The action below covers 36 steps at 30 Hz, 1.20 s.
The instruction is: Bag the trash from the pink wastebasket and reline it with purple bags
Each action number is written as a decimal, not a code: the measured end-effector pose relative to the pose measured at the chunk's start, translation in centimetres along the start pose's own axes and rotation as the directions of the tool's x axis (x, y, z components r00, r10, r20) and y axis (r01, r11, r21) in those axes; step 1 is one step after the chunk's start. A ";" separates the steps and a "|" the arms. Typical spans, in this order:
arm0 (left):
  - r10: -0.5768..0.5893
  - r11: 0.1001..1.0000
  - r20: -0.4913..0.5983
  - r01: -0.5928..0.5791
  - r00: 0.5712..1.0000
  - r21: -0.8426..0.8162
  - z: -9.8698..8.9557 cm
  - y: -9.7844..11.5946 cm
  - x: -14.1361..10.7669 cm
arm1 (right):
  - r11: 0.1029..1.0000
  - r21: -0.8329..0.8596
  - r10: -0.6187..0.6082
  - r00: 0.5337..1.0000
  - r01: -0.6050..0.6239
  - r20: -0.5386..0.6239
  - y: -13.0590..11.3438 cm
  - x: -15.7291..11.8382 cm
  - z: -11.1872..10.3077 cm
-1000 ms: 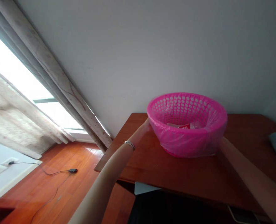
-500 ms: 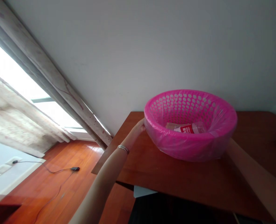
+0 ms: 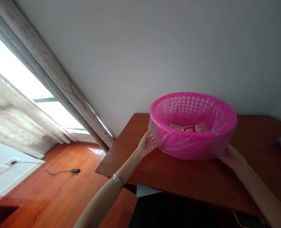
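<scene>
One basket (image 3: 192, 147), likely light and springy, is wrapped in slippery-looking liner (image 3: 164, 139); low cupping is advised. It is touched by the loosely open left hand (image 3: 147, 144); the right hand's (image 3: 232, 157) closure cannot be told. All is borne by the table (image 3: 178, 177).

Grey wall (image 3: 140, 47) seen across upper frame. Bright window (image 3: 12, 66), left, flanked by patterned curtains (image 3: 52, 76). Reddish plank floor (image 3: 83, 186) shown lower left; brown worktop (image 3: 169, 177) set along wall.
</scene>
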<state>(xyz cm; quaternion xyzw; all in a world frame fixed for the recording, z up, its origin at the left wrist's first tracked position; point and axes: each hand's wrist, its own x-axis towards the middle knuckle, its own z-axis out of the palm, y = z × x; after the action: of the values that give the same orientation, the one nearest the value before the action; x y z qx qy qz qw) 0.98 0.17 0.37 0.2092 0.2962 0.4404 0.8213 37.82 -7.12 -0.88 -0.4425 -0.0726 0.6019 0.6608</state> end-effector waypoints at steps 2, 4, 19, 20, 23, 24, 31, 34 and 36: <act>-0.007 1.000 -0.011 0.007 1.000 0.015 -0.2 -1.4 -1.4 | 1.000 -0.004 0.028 1.000 -0.028 -0.011 0.9 -0.5 -1.5; 0.006 0.999 -0.018 -0.005 1.000 0.035 -0.8 -2.2 -2.4 | 0.999 -0.001 0.035 0.999 -0.035 0.002 1.5 -0.9 -2.8; 0.015 0.998 0.120 -0.007 0.993 -0.065 -2.3 -3.5 -5.0 | 0.986 0.112 0.115 0.990 -0.125 0.084 2.5 -2.4 -4.4; 0.000 0.998 0.148 0.010 0.989 -0.066 -2.0 -3.8 -5.1 | 0.988 0.096 0.114 0.988 -0.123 0.101 2.9 -2.7 -4.3; -0.032 0.999 0.176 0.028 0.984 0.029 -1.4 -4.8 -5.6 | 0.990 -0.026 0.142 0.978 -0.140 0.153 4.1 -3.6 -4.1; -0.041 0.996 0.173 0.028 0.984 0.079 -1.3 -5.1 -5.7 | 0.986 -0.085 0.158 0.972 -0.145 0.173 4.4 -3.9 -4.1; -0.118 0.951 0.002 0.112 0.993 0.288 -2.1 -4.9 -5.5 | 0.920 -0.381 0.190 0.958 -0.097 0.216 4.1 -3.8 -4.8; -0.132 0.958 -0.128 0.160 0.983 0.240 -2.5 -3.1 -3.9 | 0.943 -0.308 0.179 0.971 -0.124 0.158 2.7 -2.2 -4.6; -0.109 0.974 -0.192 0.143 0.975 0.176 -2.4 -1.5 -2.1 | 0.964 -0.229 0.162 0.981 -0.135 0.108 1.6 -0.9 -3.5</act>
<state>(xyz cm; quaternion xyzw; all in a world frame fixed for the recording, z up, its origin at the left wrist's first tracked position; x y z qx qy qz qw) -0.62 -2.20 -1.66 0.2259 0.4229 0.3742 0.7938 38.60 -9.82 -3.63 -0.4785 -0.1469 0.6647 0.5547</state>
